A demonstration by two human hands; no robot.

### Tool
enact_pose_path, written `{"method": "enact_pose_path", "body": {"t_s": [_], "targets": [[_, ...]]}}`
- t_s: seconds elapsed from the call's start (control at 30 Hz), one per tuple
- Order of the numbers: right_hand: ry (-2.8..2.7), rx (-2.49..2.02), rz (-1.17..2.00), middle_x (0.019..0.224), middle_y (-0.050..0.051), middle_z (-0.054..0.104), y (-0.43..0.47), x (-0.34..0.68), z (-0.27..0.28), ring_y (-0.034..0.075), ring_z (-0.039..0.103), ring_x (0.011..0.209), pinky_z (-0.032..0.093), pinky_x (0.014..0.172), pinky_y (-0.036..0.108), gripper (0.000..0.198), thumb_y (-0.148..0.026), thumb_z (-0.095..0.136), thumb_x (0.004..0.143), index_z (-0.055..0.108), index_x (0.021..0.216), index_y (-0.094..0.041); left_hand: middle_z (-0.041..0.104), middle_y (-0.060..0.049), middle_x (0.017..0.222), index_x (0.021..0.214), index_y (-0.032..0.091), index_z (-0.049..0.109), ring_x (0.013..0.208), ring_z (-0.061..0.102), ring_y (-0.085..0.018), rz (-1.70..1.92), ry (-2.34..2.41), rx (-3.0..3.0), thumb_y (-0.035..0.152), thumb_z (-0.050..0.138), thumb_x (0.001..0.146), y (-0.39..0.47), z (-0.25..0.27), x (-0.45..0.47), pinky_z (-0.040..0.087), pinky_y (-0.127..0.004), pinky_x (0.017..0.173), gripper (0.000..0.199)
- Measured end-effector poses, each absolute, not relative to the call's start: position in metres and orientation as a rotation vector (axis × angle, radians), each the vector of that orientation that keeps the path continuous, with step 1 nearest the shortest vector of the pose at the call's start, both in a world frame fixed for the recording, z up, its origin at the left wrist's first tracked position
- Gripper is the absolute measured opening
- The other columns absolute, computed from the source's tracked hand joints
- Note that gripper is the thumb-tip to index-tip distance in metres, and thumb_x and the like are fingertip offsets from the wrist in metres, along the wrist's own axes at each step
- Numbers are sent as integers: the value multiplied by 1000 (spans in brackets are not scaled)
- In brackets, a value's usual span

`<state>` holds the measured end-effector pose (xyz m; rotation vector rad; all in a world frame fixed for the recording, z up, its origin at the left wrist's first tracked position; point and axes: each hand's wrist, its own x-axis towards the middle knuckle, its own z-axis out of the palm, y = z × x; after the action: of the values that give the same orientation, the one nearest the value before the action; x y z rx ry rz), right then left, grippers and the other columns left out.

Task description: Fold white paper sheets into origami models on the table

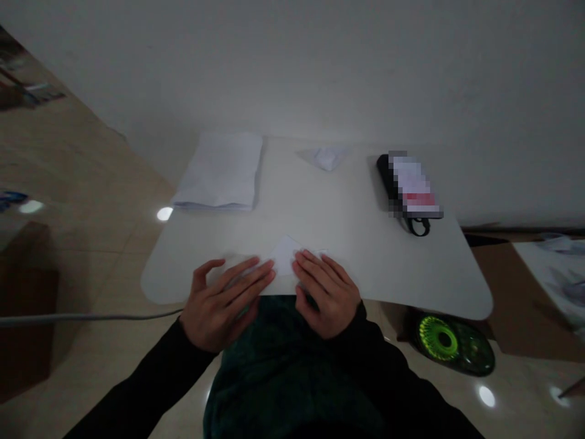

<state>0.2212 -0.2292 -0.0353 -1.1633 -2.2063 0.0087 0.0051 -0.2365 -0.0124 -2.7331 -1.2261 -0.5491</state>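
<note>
A small piece of folded white paper [284,251] lies flat at the near edge of the white table [320,210], one corner pointing away from me. My left hand [227,300] rests on its left side with the fingers stretched out and the fingertips on the paper. From the other side my right hand [326,291] lays its extended fingers over the paper's right part. Both hands cover much of the sheet, so its full outline is hidden.
A stack of white paper [219,171] lies at the table's back left. At the back middle sits a folded paper piece [326,158]. A black case with a strap [418,225] and a blurred-out top is at the right. A green-lit round device [439,338] stands below the table.
</note>
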Motion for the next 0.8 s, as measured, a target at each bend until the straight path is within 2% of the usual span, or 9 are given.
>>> {"method": "enact_pose_path", "body": {"t_s": [0.27,0.43,0.5,0.6,0.7,0.8], "targets": [[-2168,-1124,8,120,8,61,-230,223,-38,18,54,116,42,99,40,37,-18,51,79,59,114,-14,60,-4,122,127,25,48,110,57,-22,-543,-1255,-2579,16,59,76,-252,-11,-29,30,-44,100,53],[-2144,-1091,10,119,8,62,-231,224,-39,19,54,115,41,99,40,36,-17,51,78,60,113,-15,62,-9,119,123,18,51,108,58,-21,-797,-1380,-2441,16,61,75,-260,-13,-17,40,-37,93,49],[-2135,-1082,12,118,8,62,-232,224,-39,18,54,115,40,100,40,36,-17,51,79,59,114,-16,58,-12,123,126,15,48,112,55,-22,-796,-1379,-2451,18,61,76,-262,-14,1,40,-37,94,52],[-2132,-1070,10,116,7,63,-233,225,-38,18,55,113,40,98,38,34,-18,50,80,60,113,-18,56,-10,126,127,16,48,117,52,-22,-671,-1241,-2544,23,59,80,-260,-20,26,35,-38,100,48],[-2162,-1048,-23,116,7,64,-236,230,-40,18,56,109,42,92,36,33,-22,52,82,60,114,-18,59,-10,122,123,14,51,117,52,-22,-723,-1134,-2542,18,57,82,-257,-30,32,38,-37,97,42],[-2155,-955,-88,108,4,67,-240,237,-44,15,60,95,45,78,31,27,-18,54,83,62,109,-20,61,-11,119,119,14,53,114,53,-21,-797,-1130,-2580,11,52,84,-256,-35,23,41,-36,91,36]]}}
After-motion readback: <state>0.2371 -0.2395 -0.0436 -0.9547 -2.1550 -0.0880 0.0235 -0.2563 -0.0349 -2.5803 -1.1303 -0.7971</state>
